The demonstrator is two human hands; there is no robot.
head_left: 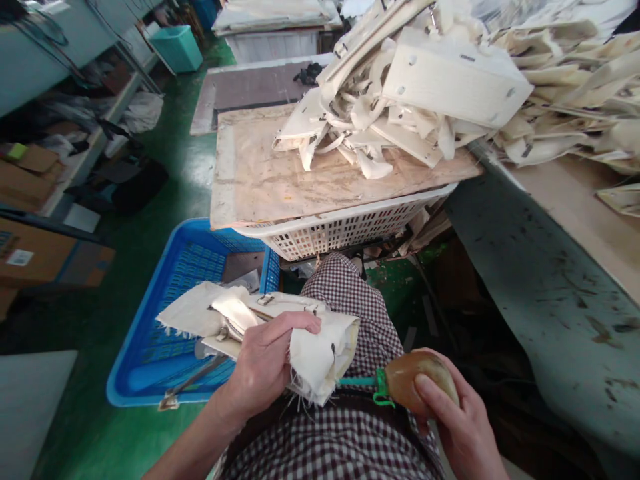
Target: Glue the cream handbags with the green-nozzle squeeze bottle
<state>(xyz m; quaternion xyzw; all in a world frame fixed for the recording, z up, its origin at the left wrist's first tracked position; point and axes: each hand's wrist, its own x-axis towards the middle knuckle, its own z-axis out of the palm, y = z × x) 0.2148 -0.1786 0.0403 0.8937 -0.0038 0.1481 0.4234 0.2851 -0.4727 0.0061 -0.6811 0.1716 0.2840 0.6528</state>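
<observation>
My left hand (267,360) grips a cream canvas piece (320,350) with frayed edges and small metal fittings, held over my checked lap. My right hand (460,420) is closed around the rounded wooden handle of a tool (417,387) with a green shaft. The shaft points left, and its tip goes in under the fabric's lower edge, where it is hidden. More cream canvas (195,310) drapes from the held piece over the rim of a blue crate.
A blue plastic crate (150,360) sits on the green floor at my left. Ahead, a wooden board (280,180) lies on a white basket (345,230) and carries a heap of cream pieces (450,87). A grey worktable (555,293) runs along the right.
</observation>
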